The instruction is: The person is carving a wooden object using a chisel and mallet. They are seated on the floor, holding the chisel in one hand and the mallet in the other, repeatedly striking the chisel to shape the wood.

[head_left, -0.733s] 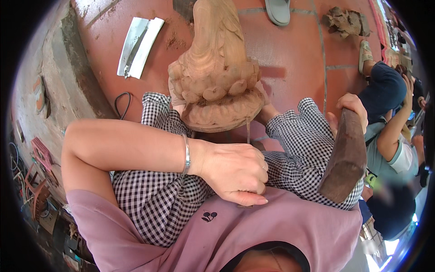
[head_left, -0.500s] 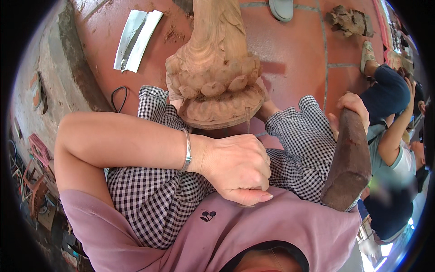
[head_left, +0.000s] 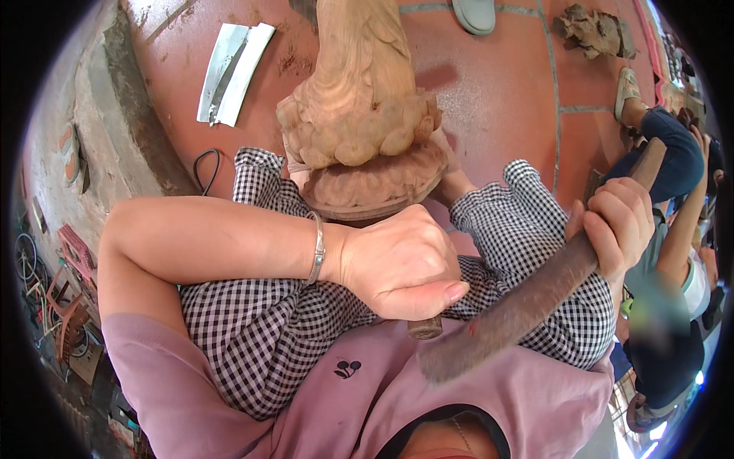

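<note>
- Strip [head_left: 246, 83], white, dark-centred; on red tiled floor [head_left: 505, 88]
- Cord [head_left: 196, 168], black, looped
- Slipper [head_left: 475, 15], grey, upper edge
- Lump [head_left: 592, 32], brown, rough, upper right
- Person [head_left: 677, 153], dark blue trousers, far right

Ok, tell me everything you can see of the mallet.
The mallet looks like dark brown wood, scuffed, with small reddish marks along its side. The right hand wraps it, and its narrower end pokes out beyond the fist. The thick part slants toward the lower left of the picture, across the checked trousers in view; its blunt end, slightly blurred, is close to the butt below the left hand. Whether they touch, I can't tell.
</note>
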Available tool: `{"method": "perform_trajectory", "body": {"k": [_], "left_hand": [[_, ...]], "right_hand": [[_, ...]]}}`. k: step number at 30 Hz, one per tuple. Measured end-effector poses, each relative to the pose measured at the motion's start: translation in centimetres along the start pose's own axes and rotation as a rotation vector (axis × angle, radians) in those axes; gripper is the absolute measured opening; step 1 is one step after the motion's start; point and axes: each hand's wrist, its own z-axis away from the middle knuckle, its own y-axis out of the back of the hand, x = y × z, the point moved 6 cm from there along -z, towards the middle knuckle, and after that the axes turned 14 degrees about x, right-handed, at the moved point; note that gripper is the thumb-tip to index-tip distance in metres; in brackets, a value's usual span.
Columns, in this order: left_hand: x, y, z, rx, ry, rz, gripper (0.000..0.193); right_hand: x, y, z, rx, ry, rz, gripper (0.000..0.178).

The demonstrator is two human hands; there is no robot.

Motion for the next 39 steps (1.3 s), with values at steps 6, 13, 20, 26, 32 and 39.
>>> {"method": "perform_trajectory", "body": {"k": [6,13,20,26,32,39], "left_hand": [[-0.1,-0.4,0.3,-0.002,-0.062,-0.028,0.036],[-0.5,-0.5,0.4,-0.055,-0.102,-0.084,0.033],[-0.7,-0.6,0.0,0.044,-0.061,-0.101,0.031],[-0.1,-1.1,-0.3,0.097,-0.038,-0.127,0.031],[-0.7,-0.3,-1.0,0.125,-0.004,-0.109,0.035],[-2.0,-0.2,-2.0,0.246,0.143,-0.146,0.038]], "right_hand": [[0.0,-0.4,-0.1,0.042,0.003,-0.095,0.043],[-0.2,-0.4,0.2,-0.027,0.046,-0.055,0.043],[0.5,-1.0,0.4,-0.084,0.03,-0.058,0.043],[1.1,-0.5,1.9,-0.013,-0.164,-0.232,0.04],[1.4,-0.6,3.0,0.012,-0.177,-0.096,0.028],[1.6,-0.7,3.5,0.095,-0.259,-0.083,0.022]]}}
